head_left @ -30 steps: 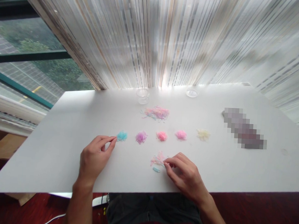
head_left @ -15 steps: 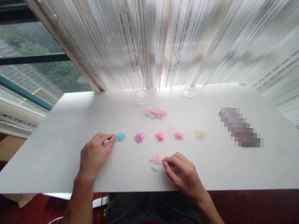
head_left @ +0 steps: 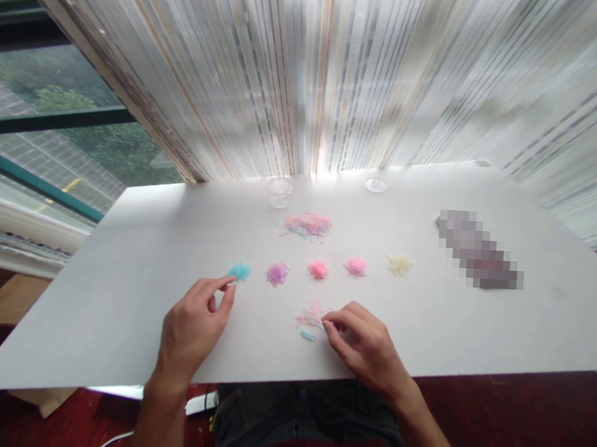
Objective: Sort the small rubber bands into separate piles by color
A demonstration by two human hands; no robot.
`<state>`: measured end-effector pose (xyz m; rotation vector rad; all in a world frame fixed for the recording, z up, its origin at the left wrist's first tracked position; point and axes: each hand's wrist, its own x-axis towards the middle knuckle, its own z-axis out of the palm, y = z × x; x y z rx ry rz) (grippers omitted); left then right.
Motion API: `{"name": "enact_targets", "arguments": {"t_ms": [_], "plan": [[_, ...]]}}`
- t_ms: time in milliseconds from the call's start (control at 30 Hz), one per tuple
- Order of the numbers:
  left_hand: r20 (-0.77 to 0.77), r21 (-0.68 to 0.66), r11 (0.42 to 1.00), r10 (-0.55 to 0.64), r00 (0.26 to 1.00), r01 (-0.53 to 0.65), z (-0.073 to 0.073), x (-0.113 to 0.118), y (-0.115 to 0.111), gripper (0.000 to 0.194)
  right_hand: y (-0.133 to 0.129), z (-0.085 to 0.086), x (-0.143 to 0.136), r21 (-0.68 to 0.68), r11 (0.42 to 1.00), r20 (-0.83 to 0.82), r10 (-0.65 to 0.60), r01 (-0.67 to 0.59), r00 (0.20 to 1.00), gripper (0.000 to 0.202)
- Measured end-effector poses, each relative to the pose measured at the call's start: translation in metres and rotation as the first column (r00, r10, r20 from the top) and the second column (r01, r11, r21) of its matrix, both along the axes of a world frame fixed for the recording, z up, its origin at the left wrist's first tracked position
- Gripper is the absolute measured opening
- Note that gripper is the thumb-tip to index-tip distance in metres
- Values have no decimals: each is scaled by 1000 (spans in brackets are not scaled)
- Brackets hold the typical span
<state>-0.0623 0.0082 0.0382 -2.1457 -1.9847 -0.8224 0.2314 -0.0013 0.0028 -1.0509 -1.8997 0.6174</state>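
My left hand is just below a turquoise pile of small elastic bands, thumb and forefinger apart with nothing seen between them. My right hand is pinched at the edge of a loose, mostly pink mixed pile; a pale bluish band shows at its fingertips. A light blue clump lies just under that pile. To the right of the turquoise pile runs a row: purple pile, coral-pink pile, lighter pink pile and pale yellow pile.
Behind the row lies a larger mixed-colour pile. A clear round cup and a clear lid are near the back edge of the white table. A blurred-out object lies at right. A striped curtain hangs behind.
My left thumb and forefinger have parted, and the hand has drawn slightly down and back from the turquoise pile. My right hand stays pinched at the mixed pile. The view has shifted slightly.
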Motion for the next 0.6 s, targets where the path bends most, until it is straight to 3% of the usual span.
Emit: {"name": "enact_targets", "arguments": {"t_ms": [67,133,200,333,600], "plan": [[86,-46,978,-198,977,202,1,16,-10,18,0,0,0,1,1000,-3,6,-6,1000,13],[170,-133,896,-401,900,424,-2,34,-18,16,0,0,0,6,1000,-2,29,-29,1000,13],[223,-198,823,-491,842,533,-6,50,-23,15,-1,0,0,15,998,13,59,-59,998,13],[219,-241,800,-506,834,549,-19,67,-23,16,-2,1,0,33,995,84,95,-98,992,10],[212,-184,783,-559,801,595,-30,69,-20,12,-3,1,-1,21,992,212,115,-123,970,7]]}}
